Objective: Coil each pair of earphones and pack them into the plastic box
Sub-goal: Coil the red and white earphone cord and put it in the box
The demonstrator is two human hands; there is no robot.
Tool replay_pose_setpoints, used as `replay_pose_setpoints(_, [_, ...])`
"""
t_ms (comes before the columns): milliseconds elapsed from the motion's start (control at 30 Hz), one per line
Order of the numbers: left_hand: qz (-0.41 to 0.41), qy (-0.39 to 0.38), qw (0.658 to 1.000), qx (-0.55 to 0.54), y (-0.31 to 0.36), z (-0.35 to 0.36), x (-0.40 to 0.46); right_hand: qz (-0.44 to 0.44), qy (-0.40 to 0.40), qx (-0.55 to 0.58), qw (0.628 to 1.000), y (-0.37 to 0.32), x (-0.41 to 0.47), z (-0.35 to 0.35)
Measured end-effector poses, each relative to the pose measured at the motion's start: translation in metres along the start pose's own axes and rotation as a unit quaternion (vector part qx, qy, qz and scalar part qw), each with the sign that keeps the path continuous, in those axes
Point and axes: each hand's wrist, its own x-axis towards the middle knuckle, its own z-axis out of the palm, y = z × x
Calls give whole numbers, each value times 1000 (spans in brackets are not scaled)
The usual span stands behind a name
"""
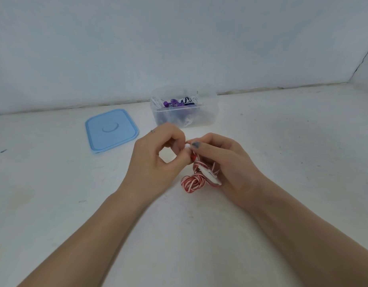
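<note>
A pair of red-and-white striped earphones (pixel 192 182) hangs between my hands at the middle of the white surface. Its cord is bunched in loops, and a white flat piece lies against my right palm. My left hand (pixel 158 162) pinches a white earbud tip with thumb and fingers. My right hand (pixel 222 162) grips the upper cord and the bundle, its thumb touching the same tip. Behind my hands stands the clear plastic box (pixel 205 116), which holds purple, white and dark earphones (pixel 174 103).
A light blue lid (pixel 111 130) lies flat to the left of the box. A pale wall runs close behind the box, and a side wall meets it at the far right.
</note>
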Motion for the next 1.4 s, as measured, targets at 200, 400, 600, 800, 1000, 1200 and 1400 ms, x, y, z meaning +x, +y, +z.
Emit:
replay_pose_setpoints(200, [-99,0,987,-126,5,0,0,12,-14,-9,1000,-2,1,-4])
replay_pose_setpoints(400, [-94,-6,987,-132,7,3,-1,49,-31,8,998,-8,1,-9])
replay_pose_setpoints(600, [-5,-27,1000,-12,6,-3,-2,75,-58,42,995,-8,4,-11])
replay_pose_setpoints(800, [64,1,997,49,2,-8,-1,94,-100,81,987,-2,6,-14])
replay_pose_setpoints(1000, [54,-12,998,10,1,-9,-1,118,-122,108,979,-5,7,-15])
replay_pose_setpoints(1200, [41,-21,999,-11,3,-7,0,123,-115,142,976,-9,5,-14])
replay_pose_setpoints(1400, [-77,-22,977,-196,6,-1,-3,118,-120,153,974,-7,5,-15])
